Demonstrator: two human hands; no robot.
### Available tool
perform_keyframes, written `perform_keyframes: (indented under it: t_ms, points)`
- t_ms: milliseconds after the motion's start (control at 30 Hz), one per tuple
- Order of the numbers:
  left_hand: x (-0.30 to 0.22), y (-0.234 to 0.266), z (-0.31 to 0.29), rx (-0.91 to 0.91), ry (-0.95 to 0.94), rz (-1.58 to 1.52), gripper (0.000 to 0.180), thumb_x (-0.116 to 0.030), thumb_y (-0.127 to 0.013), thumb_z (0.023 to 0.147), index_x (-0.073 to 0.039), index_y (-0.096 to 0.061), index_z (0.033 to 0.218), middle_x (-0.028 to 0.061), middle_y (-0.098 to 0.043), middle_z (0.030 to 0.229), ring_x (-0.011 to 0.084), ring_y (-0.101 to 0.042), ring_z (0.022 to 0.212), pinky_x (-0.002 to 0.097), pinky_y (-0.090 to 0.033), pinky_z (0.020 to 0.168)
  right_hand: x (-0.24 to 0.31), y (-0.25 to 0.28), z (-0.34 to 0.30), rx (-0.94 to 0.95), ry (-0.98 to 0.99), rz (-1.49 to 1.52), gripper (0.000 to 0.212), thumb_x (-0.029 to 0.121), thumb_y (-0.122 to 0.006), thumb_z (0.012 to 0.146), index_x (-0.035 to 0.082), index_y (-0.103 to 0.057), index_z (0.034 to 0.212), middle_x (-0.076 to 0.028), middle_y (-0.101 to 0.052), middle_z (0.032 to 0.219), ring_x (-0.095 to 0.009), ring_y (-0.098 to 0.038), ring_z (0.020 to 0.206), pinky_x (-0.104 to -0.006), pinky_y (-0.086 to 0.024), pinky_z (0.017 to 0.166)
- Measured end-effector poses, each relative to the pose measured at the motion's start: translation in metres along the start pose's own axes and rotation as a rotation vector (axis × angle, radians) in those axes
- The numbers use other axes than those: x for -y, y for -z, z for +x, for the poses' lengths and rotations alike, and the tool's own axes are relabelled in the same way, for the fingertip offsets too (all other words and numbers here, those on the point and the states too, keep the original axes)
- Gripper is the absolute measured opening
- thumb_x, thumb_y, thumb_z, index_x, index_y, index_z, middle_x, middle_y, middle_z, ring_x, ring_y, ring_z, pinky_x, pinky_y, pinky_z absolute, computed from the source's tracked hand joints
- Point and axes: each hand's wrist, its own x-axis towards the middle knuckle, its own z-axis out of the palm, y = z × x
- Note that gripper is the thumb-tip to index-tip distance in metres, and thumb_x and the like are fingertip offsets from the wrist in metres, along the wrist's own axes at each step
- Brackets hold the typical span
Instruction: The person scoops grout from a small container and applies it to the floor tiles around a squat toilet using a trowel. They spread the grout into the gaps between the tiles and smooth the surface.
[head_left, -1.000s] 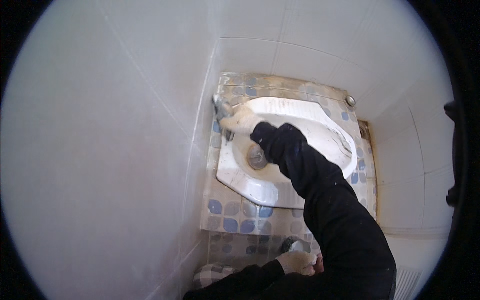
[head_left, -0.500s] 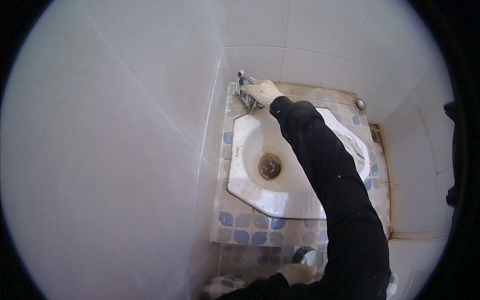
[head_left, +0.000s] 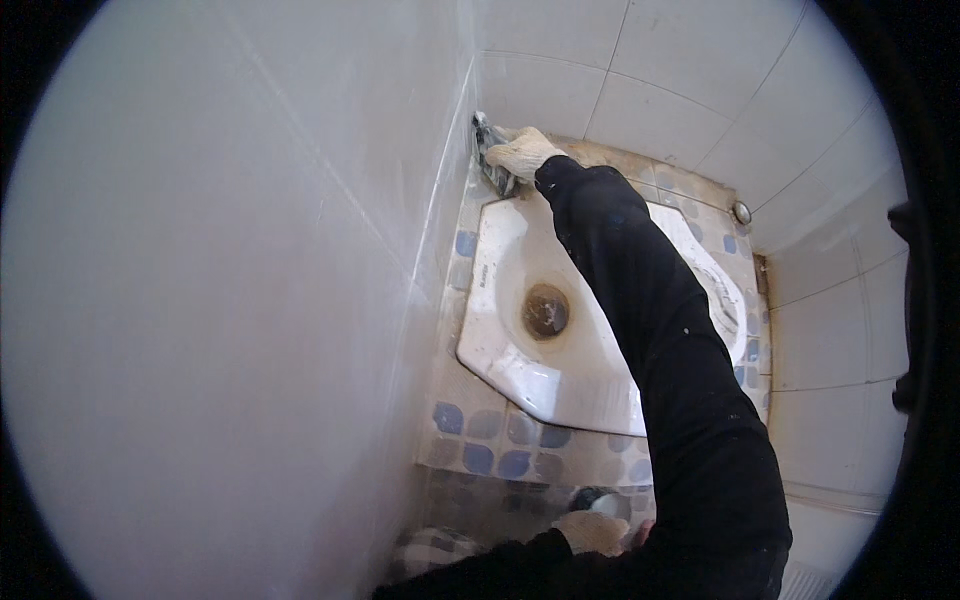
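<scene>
My right hand point(head_left: 526, 154), in a pale knitted glove, reaches far over to the corner by the left wall. It grips a flat, dark grey tool smeared with white point(head_left: 494, 158), held against the tiles at the foot of that wall; its exact kind is not clear. Below it lies a white squat toilet pan point(head_left: 590, 400) with a brown-stained drain hole point(head_left: 546, 311). My left hand point(head_left: 592, 532), gloved too, is low at the near edge beside a small dark round container with pale contents point(head_left: 600, 501). Its fingers are mostly hidden and blurred.
A tall pale wall point(head_left: 220, 300) stands close on the left. White tiled walls point(head_left: 660, 70) close off the far side and the right. The raised floor has a blue and grey pattern point(head_left: 478, 458). A round metal fitting point(head_left: 741, 212) sits in the far right corner.
The view has shifted and tilted slightly. My right hand still grips the grey tool, a little nearer the wall corner. My left hand stays low beside the round container.
</scene>
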Motion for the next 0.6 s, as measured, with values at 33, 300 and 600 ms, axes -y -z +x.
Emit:
perform_keyframes:
  t_ms: [33, 300, 600]
  points:
    - [-0.006, 0.000, 0.002, 0.018, -0.016, 0.000, 0.035, -0.034, -0.056, 0.092, -0.004, -0.068, 0.108, 0.0194, -0.071, 0.102, 0.0357, -0.068, 0.098, 0.0451, -0.053, 0.086, 0.002, 0.000, -0.012, 0.038, -0.058, -0.012, 0.045, 0.033, -0.072, 0.076, -0.002, -0.072, 0.106, -0.012, -0.072, 0.082, -0.019, -0.067, 0.073, -0.0318, -0.054, 0.071]
    - [-0.059, -0.011, -0.001, 0.161, -0.108, -0.001, 0.034, -0.032, -0.057, 0.090, -0.003, -0.069, 0.104, 0.0196, -0.071, 0.099, 0.0357, -0.069, 0.095, 0.0454, -0.053, 0.084, 0.005, -0.044, -0.147, 0.219, 0.038, -0.038, 0.056, 0.047, -0.068, 0.075, -0.004, -0.071, 0.097, -0.026, -0.070, 0.087, -0.038, -0.069, 0.079, -0.0400, -0.055, 0.074]
    - [-0.092, -0.047, -0.020, 0.167, -0.079, 0.142, 0.032, -0.030, -0.058, 0.088, -0.002, -0.071, 0.099, 0.0198, -0.071, 0.095, 0.0358, -0.069, 0.092, 0.0459, -0.053, 0.081, 0.060, -0.104, -0.371, 0.375, 0.208, 0.095, 0.051, 0.030, -0.062, 0.087, 0.008, -0.059, 0.133, -0.023, -0.068, 0.083, -0.027, -0.069, 0.083, -0.0367, -0.054, 0.079]
